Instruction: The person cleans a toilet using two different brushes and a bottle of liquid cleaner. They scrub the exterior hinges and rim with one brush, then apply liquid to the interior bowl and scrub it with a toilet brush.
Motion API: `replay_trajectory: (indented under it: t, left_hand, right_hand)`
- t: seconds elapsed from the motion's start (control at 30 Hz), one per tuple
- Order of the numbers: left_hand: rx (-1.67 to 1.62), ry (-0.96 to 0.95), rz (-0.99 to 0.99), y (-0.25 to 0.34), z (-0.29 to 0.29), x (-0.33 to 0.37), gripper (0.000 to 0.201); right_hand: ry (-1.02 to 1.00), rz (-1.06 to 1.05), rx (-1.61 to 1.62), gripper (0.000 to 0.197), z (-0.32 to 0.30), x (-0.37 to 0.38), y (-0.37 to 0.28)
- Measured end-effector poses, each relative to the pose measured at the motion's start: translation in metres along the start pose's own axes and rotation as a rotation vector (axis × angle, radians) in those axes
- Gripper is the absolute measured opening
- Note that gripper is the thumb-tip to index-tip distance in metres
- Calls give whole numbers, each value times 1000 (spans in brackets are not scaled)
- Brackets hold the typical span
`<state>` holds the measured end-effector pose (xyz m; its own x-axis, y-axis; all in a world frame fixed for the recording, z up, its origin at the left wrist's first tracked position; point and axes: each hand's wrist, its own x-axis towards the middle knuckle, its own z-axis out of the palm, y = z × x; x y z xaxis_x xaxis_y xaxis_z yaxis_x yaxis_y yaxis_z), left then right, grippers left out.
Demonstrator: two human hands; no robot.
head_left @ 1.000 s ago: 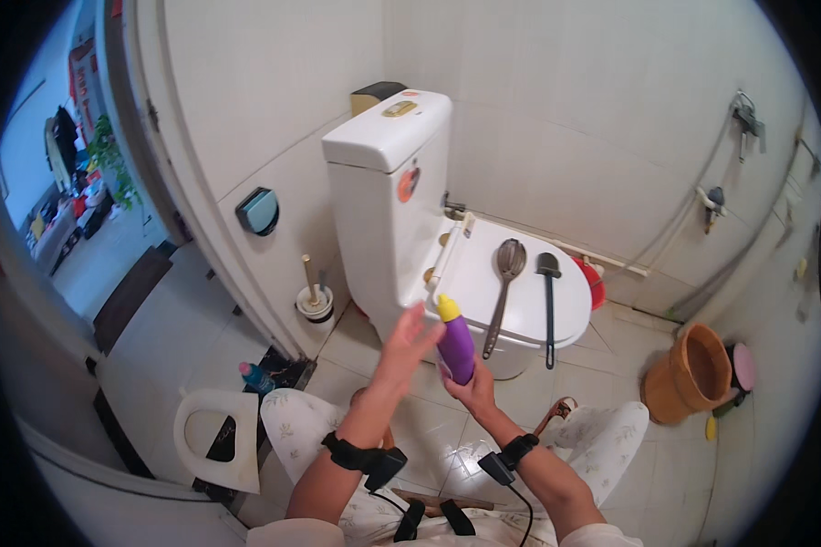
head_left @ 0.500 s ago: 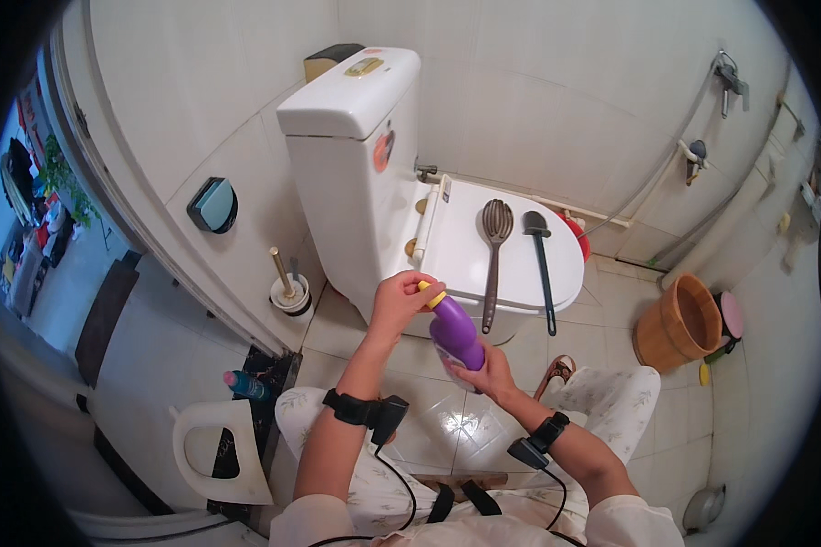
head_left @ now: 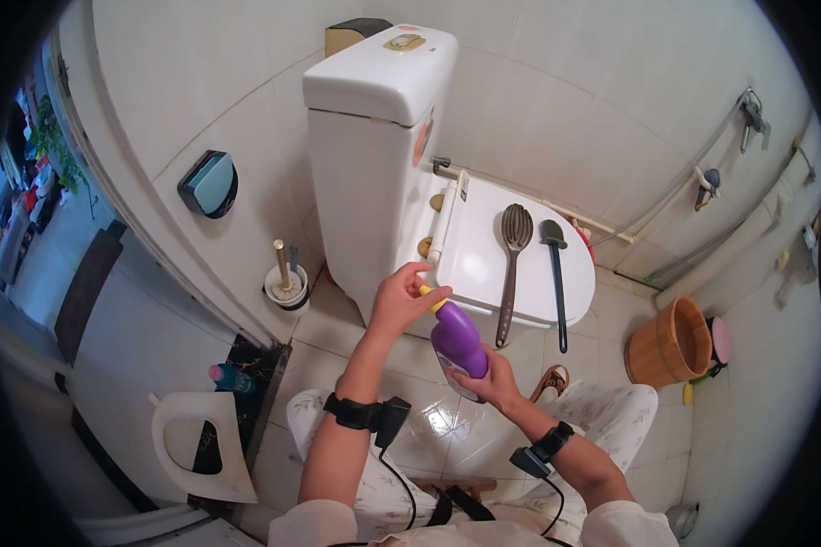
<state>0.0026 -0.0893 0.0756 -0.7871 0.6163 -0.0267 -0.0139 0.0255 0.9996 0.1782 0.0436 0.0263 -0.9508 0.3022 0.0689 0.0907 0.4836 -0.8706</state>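
A purple bottle (head_left: 459, 339) with a yellow cap (head_left: 433, 298) is tilted in front of the toilet, its cap end up and to the left. My right hand (head_left: 494, 380) wraps round the lower part of the bottle. With thumb and fingers, my left hand (head_left: 407, 301) pinches the yellow cap, which is still at the bottle's neck. On the closed white toilet lid (head_left: 479, 205), beyond the hands, lie a slotted spoon (head_left: 513, 260) with a grey-brown handle and a dark spatula-like tool (head_left: 556, 273) with a long handle.
The toilet tank (head_left: 365, 164) rises at the back left. A toilet brush in its holder (head_left: 287, 290) stands beside it. At the right is a wooden bucket (head_left: 668, 345). A white plastic seat (head_left: 166, 447) and a blue bottle (head_left: 233, 378) are at lower left.
The view has shifted, so the toilet sits a little farther right. Both hands keep their hold on the bottle and cap, with the bottle slightly lower in the picture.
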Motion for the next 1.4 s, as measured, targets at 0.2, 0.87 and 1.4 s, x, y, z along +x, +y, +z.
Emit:
replay_trajectory:
  t: [0.2, 0.87, 1.4]
  left_hand:
    - [-369, -135, 264, 5, -8, 0, 28]
    - [-394, 600, 156, 1, -77, -10, 19]
    - [-384, 501, 85, -6, -66, -7, 21]
  right_hand:
    - [-24, -5, 21, 52, 3, 11, -5]
    - [10, 12, 84, 51, -31, 41, -6]
    - [-154, 70, -491, 46, -92, 187, -53]
